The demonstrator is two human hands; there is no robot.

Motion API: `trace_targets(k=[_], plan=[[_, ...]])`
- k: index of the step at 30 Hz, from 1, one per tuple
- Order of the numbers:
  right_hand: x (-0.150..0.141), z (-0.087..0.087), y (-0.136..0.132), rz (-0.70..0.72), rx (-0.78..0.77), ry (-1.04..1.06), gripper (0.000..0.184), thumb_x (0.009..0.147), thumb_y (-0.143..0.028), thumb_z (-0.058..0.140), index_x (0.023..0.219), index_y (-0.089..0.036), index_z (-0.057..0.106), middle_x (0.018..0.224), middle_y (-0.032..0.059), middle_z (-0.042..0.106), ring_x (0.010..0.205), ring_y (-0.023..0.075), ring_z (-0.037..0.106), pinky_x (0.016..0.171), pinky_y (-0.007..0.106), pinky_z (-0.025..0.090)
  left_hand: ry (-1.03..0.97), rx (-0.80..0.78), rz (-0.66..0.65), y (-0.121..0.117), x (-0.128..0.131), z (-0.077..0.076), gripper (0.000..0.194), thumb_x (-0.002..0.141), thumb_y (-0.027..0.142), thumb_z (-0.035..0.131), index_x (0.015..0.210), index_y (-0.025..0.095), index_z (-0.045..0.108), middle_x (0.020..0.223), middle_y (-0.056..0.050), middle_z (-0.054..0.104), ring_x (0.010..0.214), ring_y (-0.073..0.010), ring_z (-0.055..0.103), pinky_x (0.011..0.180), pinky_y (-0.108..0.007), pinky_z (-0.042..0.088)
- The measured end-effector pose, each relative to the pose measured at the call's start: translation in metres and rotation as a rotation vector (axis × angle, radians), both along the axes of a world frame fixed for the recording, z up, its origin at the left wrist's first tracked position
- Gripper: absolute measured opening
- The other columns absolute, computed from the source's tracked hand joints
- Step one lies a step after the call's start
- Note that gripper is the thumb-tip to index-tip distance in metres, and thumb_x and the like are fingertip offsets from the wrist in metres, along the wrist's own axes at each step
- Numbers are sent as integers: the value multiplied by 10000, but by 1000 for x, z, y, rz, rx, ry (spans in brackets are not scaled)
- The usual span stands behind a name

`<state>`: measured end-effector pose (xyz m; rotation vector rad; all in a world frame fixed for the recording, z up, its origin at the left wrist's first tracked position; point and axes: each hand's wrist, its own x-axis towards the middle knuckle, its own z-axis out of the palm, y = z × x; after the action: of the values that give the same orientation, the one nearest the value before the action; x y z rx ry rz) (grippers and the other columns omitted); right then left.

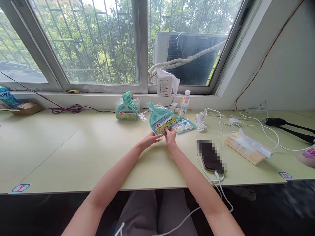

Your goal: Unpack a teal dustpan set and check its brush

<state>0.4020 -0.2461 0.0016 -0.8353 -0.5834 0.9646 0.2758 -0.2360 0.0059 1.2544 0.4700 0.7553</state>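
Observation:
My left hand (149, 140) and my right hand (170, 136) both hold the lower edge of a teal plastic dustpan (158, 116) wrapped in clear film, with a printed yellow-and-red label across it. Its handle points up and to the left. A small printed packet (183, 126) lies just right of my right hand, partly under the dustpan. Further left on the table, a stack of similar wrapped dustpans (127, 106) stands against the sill. Both hands are in front of the window.
On the pale green table (73, 154) lie a phone (210, 155) on white charging cables and a tissue box (246, 149). A water bottle (184, 104), a coil of red wire (66, 109) and a cardboard piece (26, 108) line the sill side. Black tongs (287, 129) lie at the right.

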Motion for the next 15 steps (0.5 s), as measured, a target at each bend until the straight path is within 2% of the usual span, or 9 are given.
trace_targets(k=[2, 5, 7, 9, 12, 14, 15], plan=[[-1, -1, 0, 2, -6, 22, 337, 702, -321, 747, 982, -182, 622, 1026, 72, 707, 1001, 192, 666, 845, 287, 578, -65, -5, 65, 0, 3, 1, 546, 735, 363, 752, 1236, 234, 580, 1305, -103, 585, 1247, -264, 499, 1000, -401, 402], [-5, -3, -1, 11, -19, 75, 341, 702, -298, 753, 996, -190, 618, 1041, 68, 703, 987, 182, 672, 855, 283, 579, -189, -15, 250, 7, 2, 2, 512, 766, 454, 700, 1198, 205, 584, 1311, -110, 573, 1231, -262, 513, 1007, -396, 409], [-7, -4, -1, 17, -18, 76, 346, 705, -298, 753, 1004, -193, 615, 1056, 70, 700, 991, 182, 671, 859, 286, 579, -212, -17, 309, 10, 1, 1, 521, 767, 437, 704, 1211, 207, 560, 1311, -108, 570, 1223, -254, 520, 1020, -400, 406], [-5, -5, -1, 9, -19, 48, 352, 710, -316, 751, 1010, -193, 613, 1062, 72, 700, 998, 186, 669, 862, 295, 579, -172, -19, 273, 9, 2, -2, 564, 751, 372, 732, 1255, 231, 523, 1338, -98, 552, 1231, -241, 516, 1042, -405, 392], [1, -2, 0, -18, -20, 7, 368, 698, -334, 759, 1001, -185, 613, 1064, 75, 701, 1007, 199, 665, 855, 306, 580, -62, -39, 91, 1, 5, -4, 673, 734, 303, 754, 1338, 295, 459, 1381, -84, 521, 1260, -237, 500, 1060, -430, 375], [5, 0, 2, -22, -17, 7, 354, 688, -320, 764, 977, -180, 614, 1055, 74, 703, 1011, 202, 663, 852, 303, 579, -33, -42, -14, -3, 6, -3, 664, 750, 332, 740, 1351, 322, 457, 1394, -84, 512, 1281, -251, 485, 1047, -451, 383], [7, 2, 2, -18, -13, 14, 335, 688, -309, 762, 960, -181, 614, 1048, 71, 704, 1014, 200, 663, 852, 299, 579, -50, -36, -23, -3, 6, -1, 620, 769, 377, 717, 1338, 320, 478, 1396, -86, 511, 1291, -260, 475, 1040, -455, 389]])
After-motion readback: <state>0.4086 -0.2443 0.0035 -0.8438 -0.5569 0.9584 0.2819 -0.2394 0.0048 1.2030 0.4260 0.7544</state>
